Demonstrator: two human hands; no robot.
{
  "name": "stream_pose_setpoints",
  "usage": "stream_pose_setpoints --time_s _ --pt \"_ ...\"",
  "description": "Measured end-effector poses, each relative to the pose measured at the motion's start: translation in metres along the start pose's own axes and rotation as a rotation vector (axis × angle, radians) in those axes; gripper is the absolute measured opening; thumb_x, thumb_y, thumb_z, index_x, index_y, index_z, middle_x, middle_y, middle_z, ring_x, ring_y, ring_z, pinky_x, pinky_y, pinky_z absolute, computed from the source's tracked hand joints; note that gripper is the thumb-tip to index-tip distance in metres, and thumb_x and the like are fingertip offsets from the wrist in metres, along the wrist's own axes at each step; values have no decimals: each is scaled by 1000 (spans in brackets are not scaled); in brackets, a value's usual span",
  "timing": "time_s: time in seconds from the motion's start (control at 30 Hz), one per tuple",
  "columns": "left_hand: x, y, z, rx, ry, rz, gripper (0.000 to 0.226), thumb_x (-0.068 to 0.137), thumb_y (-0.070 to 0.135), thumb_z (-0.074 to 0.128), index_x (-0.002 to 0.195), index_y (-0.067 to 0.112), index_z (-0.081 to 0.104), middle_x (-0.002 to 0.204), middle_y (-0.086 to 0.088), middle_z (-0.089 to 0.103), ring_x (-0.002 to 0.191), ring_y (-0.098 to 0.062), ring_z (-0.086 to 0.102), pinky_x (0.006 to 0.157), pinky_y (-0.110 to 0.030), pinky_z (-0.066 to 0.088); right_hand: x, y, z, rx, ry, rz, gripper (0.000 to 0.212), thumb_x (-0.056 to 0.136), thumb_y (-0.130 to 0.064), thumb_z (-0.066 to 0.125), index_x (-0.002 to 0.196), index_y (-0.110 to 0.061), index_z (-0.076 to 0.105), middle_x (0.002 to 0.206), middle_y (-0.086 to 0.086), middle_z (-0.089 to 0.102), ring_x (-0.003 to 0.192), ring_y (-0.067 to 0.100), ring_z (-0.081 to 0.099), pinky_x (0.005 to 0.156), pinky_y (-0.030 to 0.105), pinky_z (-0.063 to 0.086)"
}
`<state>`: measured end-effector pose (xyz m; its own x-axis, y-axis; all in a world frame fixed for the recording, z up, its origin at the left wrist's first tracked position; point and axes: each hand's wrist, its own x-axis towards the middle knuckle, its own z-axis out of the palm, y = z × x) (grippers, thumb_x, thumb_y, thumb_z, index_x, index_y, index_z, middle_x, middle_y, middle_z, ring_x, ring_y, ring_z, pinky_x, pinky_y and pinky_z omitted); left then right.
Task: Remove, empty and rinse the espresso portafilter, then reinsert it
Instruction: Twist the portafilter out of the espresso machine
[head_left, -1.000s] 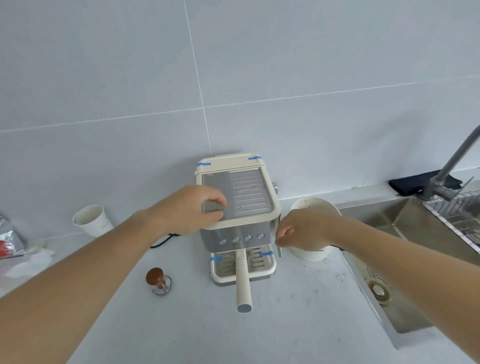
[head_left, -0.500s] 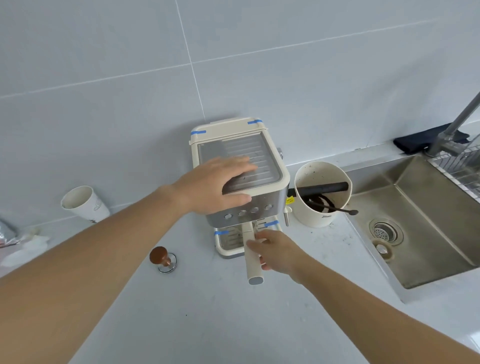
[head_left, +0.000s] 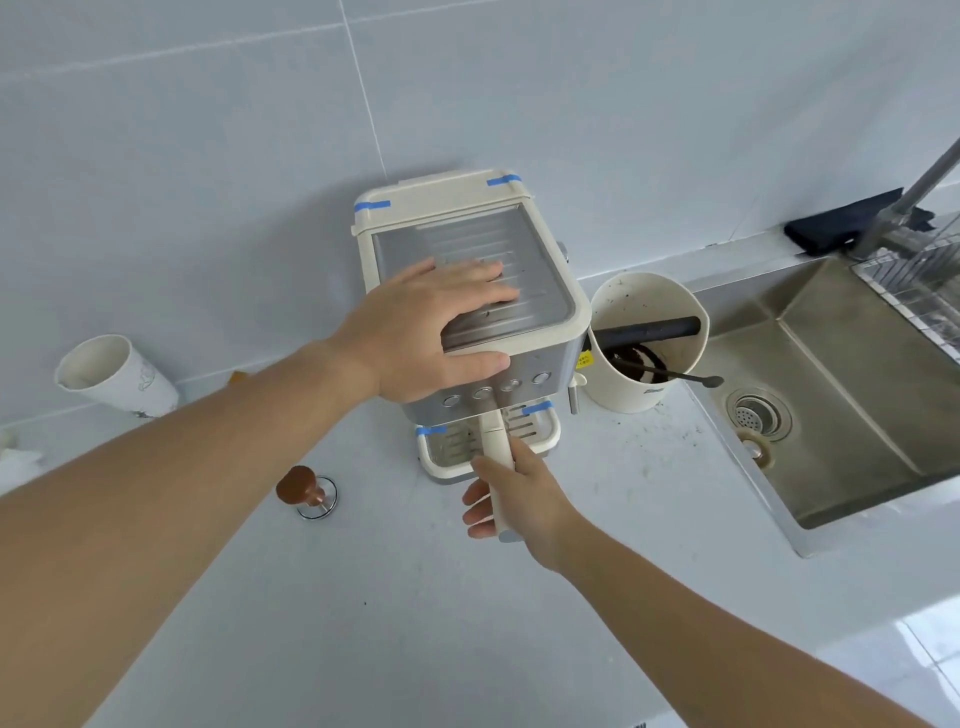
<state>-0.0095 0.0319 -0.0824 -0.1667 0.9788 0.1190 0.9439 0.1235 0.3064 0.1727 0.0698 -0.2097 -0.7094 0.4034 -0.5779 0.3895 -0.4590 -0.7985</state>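
Observation:
A cream and steel espresso machine (head_left: 540, 291) stands against the tiled wall. My left hand (head_left: 431, 332) lies flat on its top, fingers spread, thumb over the front edge. The portafilter's cream handle (head_left: 496, 441) sticks out toward me from under the machine's front, above the drip tray (head_left: 447, 452). My right hand (head_left: 519, 493) is wrapped around that handle from the right. The portafilter's basket end is hidden under the machine.
A cream knock box (head_left: 649, 312) with a black bar, coffee grounds and a spoon stands right of the machine. Beyond it is the steel sink (head_left: 852, 395) with drain and faucet (head_left: 914, 197). A wooden-knobbed tamper (head_left: 304, 491) and a tipped paper cup (head_left: 111, 376) lie to the left.
My right hand has come from beside the machine down to the portafilter handle and closed around it. My left hand has flattened on the machine's top. The camera has tilted down.

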Motion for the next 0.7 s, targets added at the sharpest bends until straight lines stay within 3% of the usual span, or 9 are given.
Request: stream_pose_setpoints --time_s 0.2,0.4,0.7 --pt "-1 4 0 -11 13 -17 69 77 69 48 140 41 44 158 13 33 145 -1 22 119 -32 9 2 0 -2 135 -43 76 5 92 -10 58 91 -11 54 59 5 55 44 22 50 44 27 44" --pt "-2 4 1 -23 25 -20 67 78 67 50 140 42 45 158 13 32 145 0 21 121 -36 11 5 5 0 148 -15 36 12 90 -5 56 82 -11 50 57 3 48 42 20 41 42 25 38" --pt "-1 3 3 -20 40 -14 66 78 68 51 140 44 45 158 14 31 145 0 20 120 -33 9 9 12 7 136 76 -3 8 90 -6 56 85 -9 50 54 2 49 40 19 40 41 25 38"
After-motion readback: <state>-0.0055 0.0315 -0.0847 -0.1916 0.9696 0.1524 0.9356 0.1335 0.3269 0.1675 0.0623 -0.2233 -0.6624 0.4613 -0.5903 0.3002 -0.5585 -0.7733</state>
